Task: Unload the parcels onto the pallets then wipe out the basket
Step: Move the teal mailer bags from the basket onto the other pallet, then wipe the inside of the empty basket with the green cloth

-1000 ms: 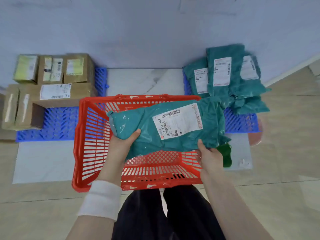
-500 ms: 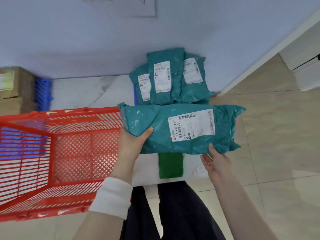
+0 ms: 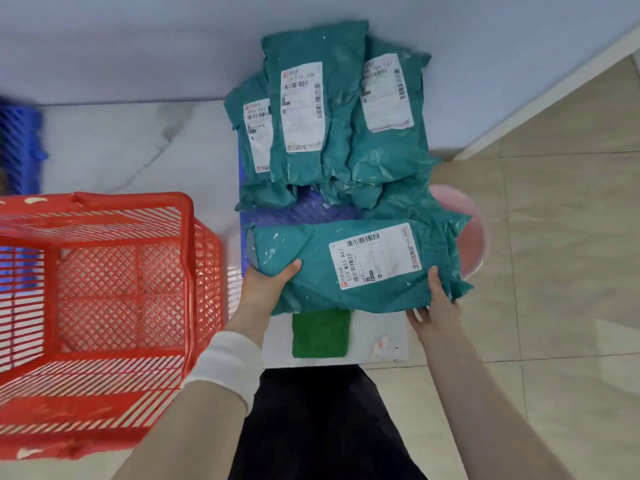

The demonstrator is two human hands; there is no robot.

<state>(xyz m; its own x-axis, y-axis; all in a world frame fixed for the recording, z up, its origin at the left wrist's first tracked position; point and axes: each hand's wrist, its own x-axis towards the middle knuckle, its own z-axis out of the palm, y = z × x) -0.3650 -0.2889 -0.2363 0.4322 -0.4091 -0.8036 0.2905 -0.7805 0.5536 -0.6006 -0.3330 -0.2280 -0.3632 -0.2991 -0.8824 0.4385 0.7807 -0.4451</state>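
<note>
Pale tiled floor (image 3: 554, 237) meeting a lilac wall (image 3: 138, 46). At left, red basket (image 3: 188, 271), no parcel showing inside. Right of it, blue pallet (image 3: 311, 211), far end stacked with teal parcels (image 3: 301, 109). Over the near end, one more parcel (image 3: 304, 275), label up; resting or just above, cannot tell. Nearer on the floor, green cloth (image 3: 320, 336). Left hand (image 3: 263, 289) clamped on the near-left corner, thumb on top; right hand (image 3: 433, 306) pinching the near-right edge, fingers (image 3: 417, 317) underneath. Likely hazard: slack bag overhanging the near edge, sliding off onto the cloth if released too soon.
</note>
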